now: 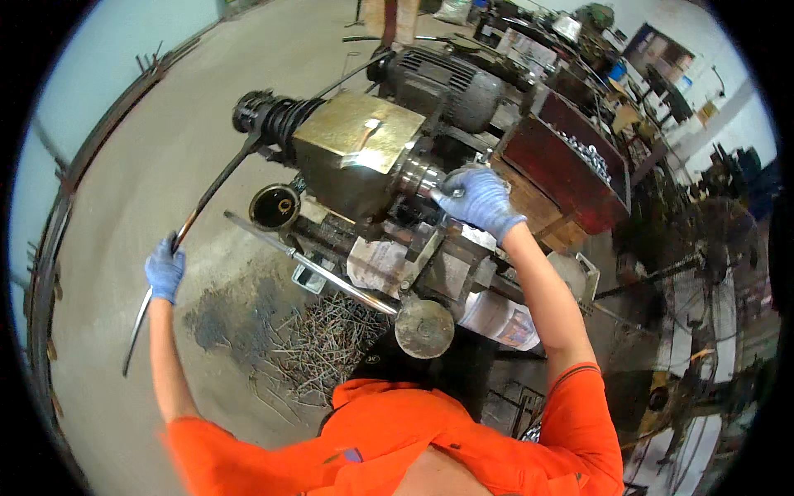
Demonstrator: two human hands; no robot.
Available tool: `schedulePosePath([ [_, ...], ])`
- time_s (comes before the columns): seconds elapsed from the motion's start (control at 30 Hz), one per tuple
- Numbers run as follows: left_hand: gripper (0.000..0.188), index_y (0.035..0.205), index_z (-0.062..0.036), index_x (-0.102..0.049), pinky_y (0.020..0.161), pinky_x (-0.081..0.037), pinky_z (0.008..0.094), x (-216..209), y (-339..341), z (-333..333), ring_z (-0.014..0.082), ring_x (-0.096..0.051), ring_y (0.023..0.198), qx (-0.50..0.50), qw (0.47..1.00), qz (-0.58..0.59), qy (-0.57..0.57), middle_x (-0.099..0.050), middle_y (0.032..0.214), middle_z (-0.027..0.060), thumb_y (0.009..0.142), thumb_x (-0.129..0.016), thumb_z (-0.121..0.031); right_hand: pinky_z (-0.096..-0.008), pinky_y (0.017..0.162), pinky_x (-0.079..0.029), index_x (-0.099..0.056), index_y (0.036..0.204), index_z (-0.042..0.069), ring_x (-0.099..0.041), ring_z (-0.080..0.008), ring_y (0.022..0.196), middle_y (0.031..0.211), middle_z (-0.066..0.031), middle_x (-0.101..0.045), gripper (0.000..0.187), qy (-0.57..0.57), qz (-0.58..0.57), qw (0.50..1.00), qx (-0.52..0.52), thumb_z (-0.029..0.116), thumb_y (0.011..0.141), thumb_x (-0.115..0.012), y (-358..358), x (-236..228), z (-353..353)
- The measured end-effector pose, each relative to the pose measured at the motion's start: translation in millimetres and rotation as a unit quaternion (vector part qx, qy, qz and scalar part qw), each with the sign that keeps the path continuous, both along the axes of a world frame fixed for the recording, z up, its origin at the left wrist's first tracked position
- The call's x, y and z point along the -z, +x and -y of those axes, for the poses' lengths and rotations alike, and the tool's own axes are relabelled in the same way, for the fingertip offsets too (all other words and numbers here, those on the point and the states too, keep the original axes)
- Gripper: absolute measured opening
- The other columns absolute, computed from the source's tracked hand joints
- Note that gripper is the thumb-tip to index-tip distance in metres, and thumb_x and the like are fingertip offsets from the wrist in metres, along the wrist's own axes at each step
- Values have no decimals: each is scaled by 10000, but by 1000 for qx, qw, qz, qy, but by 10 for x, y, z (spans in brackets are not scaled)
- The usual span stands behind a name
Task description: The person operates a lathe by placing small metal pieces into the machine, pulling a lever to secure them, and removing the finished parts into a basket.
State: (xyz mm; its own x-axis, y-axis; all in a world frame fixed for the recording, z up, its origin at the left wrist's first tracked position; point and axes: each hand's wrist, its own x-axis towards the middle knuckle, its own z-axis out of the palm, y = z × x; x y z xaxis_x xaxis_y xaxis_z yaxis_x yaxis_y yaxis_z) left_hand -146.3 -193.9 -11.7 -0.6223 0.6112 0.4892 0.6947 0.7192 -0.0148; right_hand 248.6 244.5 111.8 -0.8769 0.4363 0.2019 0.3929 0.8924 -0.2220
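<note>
A long metal lever (213, 192) slants down from the left end of a small lathe-like machine (347, 178). Around its lower part my left hand (165, 273) is closed, in a blue-grey glove. On the other side my gloved right hand (481, 201) is at the front of the shiny round chuck (416, 177). Its fingers pinch a small metal piece (439, 195), whose kind I cannot make out. A yellow brass-coloured plate (361, 131) covers the machine's housing. A second lever (341, 285) with a bright shaft lies across the front, near a round metal knob (423, 328).
Behind the chuck stands a ribbed motor (447, 83). A dark red bin (571, 157) at the right holds many small metal parts (589, 155). Thin metal rods or scraps (318, 351) are heaped on the floor. An oily cup (275, 207) sits beside the housing.
</note>
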Motion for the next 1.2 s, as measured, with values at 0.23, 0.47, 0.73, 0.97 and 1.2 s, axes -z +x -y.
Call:
schedulePosePath([
  [0.23,414,1018,-64,-628,765,-476,409,1820,1024,-1171,366,-604,888,51,871,482,85,-636,944,207,792,-603,-410,-366,772,-470,-668,772,17,-601,-315,856,883,-139,-648,287,60,-164,975,134,296,714,-705,1612,-74,-113],
  [0.47,183,807,-149,-667,716,-502,382,1869,1086,-1707,335,-617,852,173,924,186,-285,-660,867,120,783,-555,-292,-317,666,-491,-679,738,4,-646,-225,676,737,-138,-666,225,-9,-78,921,382,214,694,-746,3444,398,-30],
  [0.73,261,871,-123,-656,740,-484,399,1374,989,-1568,322,-614,883,57,944,224,-236,-659,879,121,769,-567,-345,-342,815,-483,-644,990,7,-630,-273,905,993,-162,-652,461,67,90,850,514,337,680,-733,4973,933,-582],
  [0.97,355,1027,-19,-637,574,-492,343,854,502,-1050,219,-623,632,35,883,461,84,-653,762,143,840,-584,-316,-418,975,-374,-558,1177,126,-461,-340,1173,1192,-137,-565,599,47,292,789,538,431,676,-680,5351,1223,-923],
  [1.2,434,1052,47,-605,425,-453,291,451,718,-1146,172,-546,444,-38,823,506,256,-606,637,129,877,-562,-348,-419,876,-440,-600,1081,132,-558,-335,1044,1090,-168,-609,475,-52,267,725,633,310,641,-630,5661,1142,-581],
])
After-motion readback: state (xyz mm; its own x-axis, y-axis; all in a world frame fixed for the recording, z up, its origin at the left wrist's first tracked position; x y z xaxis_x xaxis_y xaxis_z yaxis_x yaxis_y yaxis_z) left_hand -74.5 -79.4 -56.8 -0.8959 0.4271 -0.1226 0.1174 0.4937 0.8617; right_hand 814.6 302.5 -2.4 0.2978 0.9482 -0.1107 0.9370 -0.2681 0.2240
